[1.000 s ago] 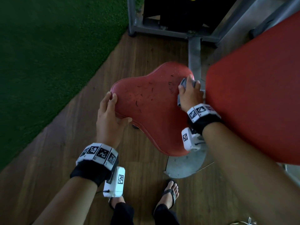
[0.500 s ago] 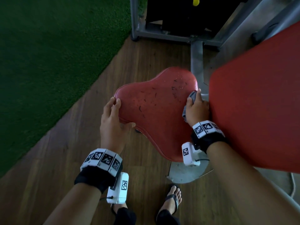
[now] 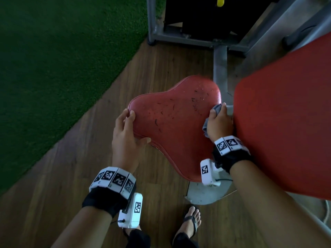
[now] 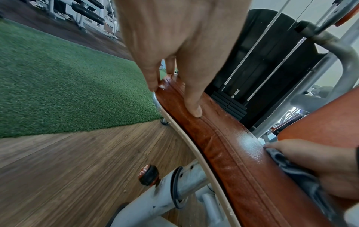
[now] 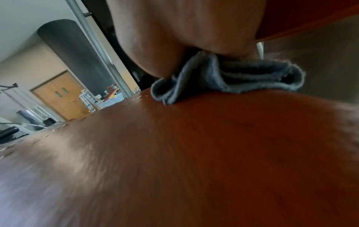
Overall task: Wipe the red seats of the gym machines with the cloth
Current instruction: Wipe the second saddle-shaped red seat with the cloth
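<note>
A worn red seat [image 3: 175, 126] with dark scuffs and wet spots sits in the middle of the head view. My left hand [image 3: 125, 133] grips its left edge, fingers over the rim and thumb on top [image 4: 192, 106]. My right hand [image 3: 219, 122] holds a bunched grey cloth [image 3: 215, 109] pressed on the seat's right side, close to the red back pad [image 3: 283, 122]. In the right wrist view the cloth [image 5: 223, 78] is squeezed under the palm against the seat [image 5: 194, 145].
A grey metal frame [image 3: 221, 63] and a black weight stack [image 3: 206, 13] stand behind the seat. Green turf [image 3: 53, 59] lies to the left and wooden floor [image 3: 62, 176] below. The seat post carries an adjustment knob [image 4: 148, 175]. My sandalled feet [image 3: 190, 222] are near the base plate.
My right hand has drawn the cloth back along the seat's right side, from the far lobe toward me. My left hand keeps its grip on the left edge.
</note>
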{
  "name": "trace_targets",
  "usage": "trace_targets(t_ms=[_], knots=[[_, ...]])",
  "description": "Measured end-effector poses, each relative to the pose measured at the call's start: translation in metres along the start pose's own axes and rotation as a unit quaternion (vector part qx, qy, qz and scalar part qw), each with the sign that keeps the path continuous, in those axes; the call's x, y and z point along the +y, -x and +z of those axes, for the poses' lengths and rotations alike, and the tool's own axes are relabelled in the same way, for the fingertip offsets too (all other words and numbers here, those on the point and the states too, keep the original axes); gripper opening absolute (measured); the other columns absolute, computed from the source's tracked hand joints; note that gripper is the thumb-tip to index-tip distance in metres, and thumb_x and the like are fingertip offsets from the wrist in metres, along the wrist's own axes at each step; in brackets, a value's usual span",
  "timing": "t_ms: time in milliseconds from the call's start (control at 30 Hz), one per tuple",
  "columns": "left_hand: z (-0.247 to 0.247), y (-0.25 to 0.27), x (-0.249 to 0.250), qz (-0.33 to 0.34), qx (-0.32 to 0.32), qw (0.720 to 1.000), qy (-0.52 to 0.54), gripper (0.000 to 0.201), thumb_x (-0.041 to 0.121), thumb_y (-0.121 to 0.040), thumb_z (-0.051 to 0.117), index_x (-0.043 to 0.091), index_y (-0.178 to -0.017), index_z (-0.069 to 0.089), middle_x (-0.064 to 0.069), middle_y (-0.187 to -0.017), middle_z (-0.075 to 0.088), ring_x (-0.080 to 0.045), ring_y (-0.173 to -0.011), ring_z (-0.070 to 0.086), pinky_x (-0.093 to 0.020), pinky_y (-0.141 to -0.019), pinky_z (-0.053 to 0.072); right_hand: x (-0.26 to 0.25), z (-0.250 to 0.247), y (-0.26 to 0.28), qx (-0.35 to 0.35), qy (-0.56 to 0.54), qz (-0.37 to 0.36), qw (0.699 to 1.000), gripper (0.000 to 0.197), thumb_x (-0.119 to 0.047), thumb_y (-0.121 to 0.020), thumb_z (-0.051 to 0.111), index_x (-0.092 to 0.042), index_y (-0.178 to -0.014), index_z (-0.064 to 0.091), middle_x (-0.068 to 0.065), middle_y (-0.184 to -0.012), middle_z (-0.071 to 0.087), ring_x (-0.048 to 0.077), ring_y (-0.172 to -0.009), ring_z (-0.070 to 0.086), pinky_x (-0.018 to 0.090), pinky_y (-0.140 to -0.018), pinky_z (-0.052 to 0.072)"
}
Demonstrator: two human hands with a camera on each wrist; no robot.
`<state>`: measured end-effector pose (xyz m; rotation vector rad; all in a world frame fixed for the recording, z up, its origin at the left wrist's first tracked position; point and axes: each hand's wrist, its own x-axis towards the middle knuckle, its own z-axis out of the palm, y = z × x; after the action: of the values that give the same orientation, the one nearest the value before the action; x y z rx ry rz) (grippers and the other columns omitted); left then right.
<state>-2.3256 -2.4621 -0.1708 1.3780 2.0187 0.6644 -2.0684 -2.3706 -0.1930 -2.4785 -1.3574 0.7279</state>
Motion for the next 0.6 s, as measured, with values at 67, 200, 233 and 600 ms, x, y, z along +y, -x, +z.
trace_targets(t_ms=[67, 200, 233, 600], knots=[[0.000, 0.000, -0.001, 0.002, -0.009, 1.000, -0.003, 0.095, 0.021, -0.070, 0.086, 0.026, -0.148, 0.033, 0.018, -0.153, 0.022, -0.026, -0.123, 0.055, -0.044, -0.107, 0.044, -0.010, 0.001, -0.014, 0.004, 0.007, 0.004, 1.000, 0.054, -0.038, -0.101, 0.035, -0.018, -0.151, 0.024, 0.024, -0.137, 0.048, 0.039, -0.124, 0.048, 0.042, -0.100, 0.038], [0.000, 0.000, -0.001, 0.007, -0.012, 1.000, -0.009, 0.095, 0.023, -0.070, 0.086, 0.025, -0.149, 0.032, 0.016, -0.154, 0.022, -0.026, -0.124, 0.054, -0.045, -0.107, 0.043, -0.037, 0.007, -0.051, 0.038, -0.019, -0.001, 0.999, 0.050, -0.033, -0.102, 0.039, -0.016, -0.148, 0.032, 0.020, -0.137, 0.047, 0.034, -0.126, 0.047, 0.038, -0.103, 0.033], [-0.001, 0.001, -0.001, 0.010, -0.013, 1.000, -0.010, 0.095, 0.023, -0.070, 0.086, 0.024, -0.149, 0.032, 0.015, -0.154, 0.023, -0.023, -0.128, 0.050, -0.045, -0.106, 0.044, -0.044, 0.008, -0.059, 0.032, -0.028, 0.001, 0.999, 0.048, -0.030, -0.102, 0.040, -0.016, -0.147, 0.034, 0.019, -0.139, 0.044, 0.033, -0.128, 0.044, 0.037, -0.105, 0.030], [-0.001, 0.001, -0.004, 0.004, -0.011, 1.000, 0.011, 0.095, 0.019, -0.070, 0.086, 0.026, -0.149, 0.032, 0.017, -0.154, 0.022, -0.022, -0.131, 0.048, -0.044, -0.108, 0.042, -0.015, 0.013, -0.025, 0.030, 0.036, -0.167, 0.985, 0.052, -0.030, -0.099, 0.042, -0.014, -0.148, 0.030, 0.018, -0.152, 0.026, 0.038, -0.137, 0.030, 0.048, -0.113, 0.027]])
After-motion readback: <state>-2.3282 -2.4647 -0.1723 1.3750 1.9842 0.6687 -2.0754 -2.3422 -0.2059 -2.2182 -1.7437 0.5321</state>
